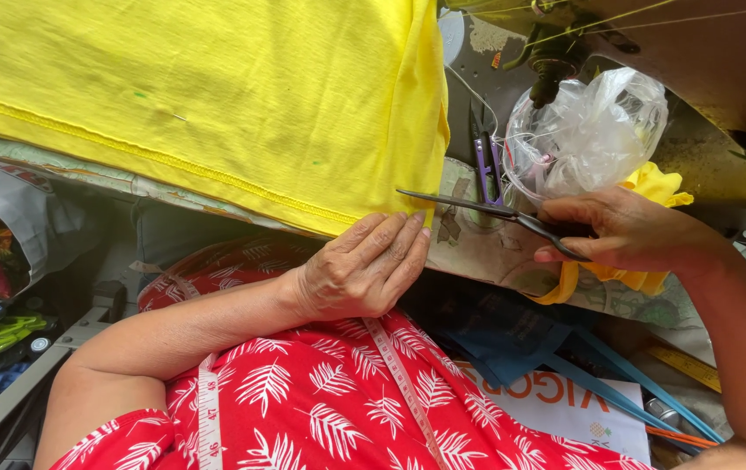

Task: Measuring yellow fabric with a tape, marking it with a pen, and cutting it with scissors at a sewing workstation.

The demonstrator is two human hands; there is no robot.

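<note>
The yellow fabric fills the upper left of the frame, draped over the worktop, its stitched hem running down toward the centre. The left hand sits at the centre, fingers pressed together on the hem's lower corner. The right hand, right of centre, has its fingers clamped on the handles of dark scissors, whose blades point left and touch the fabric's corner. Just above that hand lies a crumpled clear plastic bag. A measuring tape lies across the red leaf-print garment at the bottom.
</note>
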